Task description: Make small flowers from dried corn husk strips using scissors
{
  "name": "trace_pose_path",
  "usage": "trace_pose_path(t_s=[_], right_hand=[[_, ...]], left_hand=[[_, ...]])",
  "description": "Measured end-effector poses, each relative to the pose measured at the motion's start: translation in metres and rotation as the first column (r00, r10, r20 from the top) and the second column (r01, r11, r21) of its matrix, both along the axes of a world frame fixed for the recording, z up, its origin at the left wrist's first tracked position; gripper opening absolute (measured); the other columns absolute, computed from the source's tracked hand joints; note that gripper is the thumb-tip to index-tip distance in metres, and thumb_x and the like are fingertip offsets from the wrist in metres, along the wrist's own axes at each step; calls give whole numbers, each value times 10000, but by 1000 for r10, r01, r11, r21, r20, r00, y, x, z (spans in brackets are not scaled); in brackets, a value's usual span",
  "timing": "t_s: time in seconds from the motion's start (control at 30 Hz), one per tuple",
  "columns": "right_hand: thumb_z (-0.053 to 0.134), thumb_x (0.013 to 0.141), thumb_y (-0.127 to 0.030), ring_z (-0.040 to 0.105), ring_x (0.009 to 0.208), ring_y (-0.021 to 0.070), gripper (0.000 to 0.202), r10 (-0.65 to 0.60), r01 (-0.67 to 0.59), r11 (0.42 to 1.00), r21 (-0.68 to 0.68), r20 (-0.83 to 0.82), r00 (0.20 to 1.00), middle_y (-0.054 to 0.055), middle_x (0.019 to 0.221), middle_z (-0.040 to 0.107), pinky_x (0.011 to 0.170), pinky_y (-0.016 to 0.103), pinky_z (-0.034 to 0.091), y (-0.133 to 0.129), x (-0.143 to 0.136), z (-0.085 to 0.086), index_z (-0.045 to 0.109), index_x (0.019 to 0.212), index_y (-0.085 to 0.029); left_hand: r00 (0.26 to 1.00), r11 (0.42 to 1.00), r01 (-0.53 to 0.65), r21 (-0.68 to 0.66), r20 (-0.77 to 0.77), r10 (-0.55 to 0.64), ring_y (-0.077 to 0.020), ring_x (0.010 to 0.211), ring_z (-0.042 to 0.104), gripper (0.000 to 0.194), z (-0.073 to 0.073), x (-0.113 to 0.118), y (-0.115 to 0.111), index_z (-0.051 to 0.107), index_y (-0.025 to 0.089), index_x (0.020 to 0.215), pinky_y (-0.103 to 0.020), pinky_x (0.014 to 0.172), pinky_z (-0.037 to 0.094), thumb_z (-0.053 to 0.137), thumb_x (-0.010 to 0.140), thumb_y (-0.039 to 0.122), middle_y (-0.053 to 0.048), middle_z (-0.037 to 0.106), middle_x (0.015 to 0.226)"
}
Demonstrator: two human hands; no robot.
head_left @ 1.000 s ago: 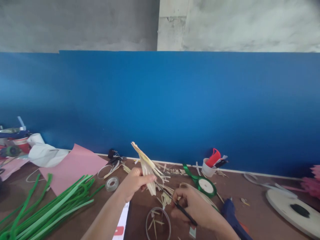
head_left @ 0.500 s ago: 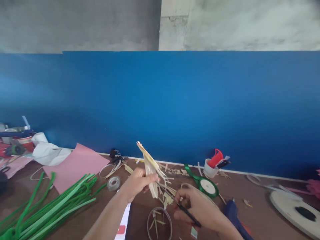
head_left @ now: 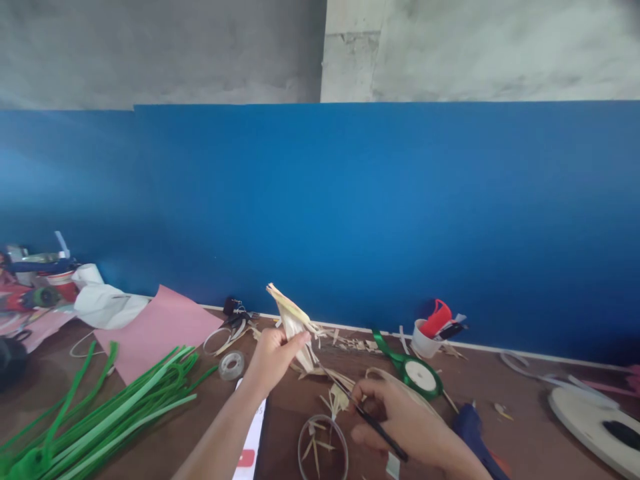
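Note:
A pale, dried husk-like piece (head_left: 292, 319) is pinched between the thumb and fingers of my left hand (head_left: 277, 357), its narrow end pointing up and left. My right hand (head_left: 385, 410) is closed around a thin dark tool (head_left: 375, 427), whose tip points up and left towards the lower end of the husk piece. Whether the tip touches the piece is too small to tell. Below lies a pale bunch of strips (head_left: 337, 399), beside a round clear dish (head_left: 345, 443) with slivers in it.
Green fuzzy stems (head_left: 130, 400) and pink paper (head_left: 160, 330) lie left, near clear tape (head_left: 231, 366) and a phone (head_left: 253, 433). Green ribbon (head_left: 423, 377), a white cup (head_left: 425, 343), a blue glue gun (head_left: 470, 433) and a white disc (head_left: 585, 420) are right.
The view has shifted slightly, moving the table items a little to the right. My left hand and the husk piece have moved slightly left, farther from my right hand.

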State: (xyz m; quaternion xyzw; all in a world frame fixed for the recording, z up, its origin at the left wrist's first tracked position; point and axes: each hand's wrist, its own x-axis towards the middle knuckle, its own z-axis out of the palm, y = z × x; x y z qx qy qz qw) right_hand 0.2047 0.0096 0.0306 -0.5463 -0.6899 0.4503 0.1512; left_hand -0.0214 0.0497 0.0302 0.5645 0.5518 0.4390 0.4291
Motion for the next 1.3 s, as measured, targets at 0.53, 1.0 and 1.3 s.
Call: trace_pose_path(t_s=[0.53, 1.0, 1.3], right_hand=[[605, 640, -126, 413, 368, 57, 123, -12, 11, 999, -41, -16, 1000, -97, 437, 480, 354, 136, 302, -2, -10, 5, 605, 751, -181], [584, 620, -98, 372, 331, 43, 113, -23, 23, 1000, -5, -13, 1000, -112, 393, 446, 355, 139, 275, -4, -10, 7, 604, 701, -174], [598, 642, -107, 342, 318, 31, 111, -48, 47, 999, -24, -32, 998, -113, 395, 448, 339, 138, 250, -5, -9, 11, 615, 732, -170]], left_hand=[[998, 996, -34, 87, -43, 38, -88, 400, 295, 476, -3, 4, -2, 423, 195, 448, -247, 439, 198, 599, 766, 504, 61, 350, 383], [999, 996, -51, 72, 11, 51, -90, 418, 296, 510, -6, 6, -2, 430, 190, 446, -248, 453, 203, 602, 760, 553, 61, 327, 396], [994, 994, -87, 72, 66, 82, -95, 421, 318, 513, -7, 8, -2, 440, 186, 434, -247, 460, 229, 615, 750, 551, 53, 340, 395]])
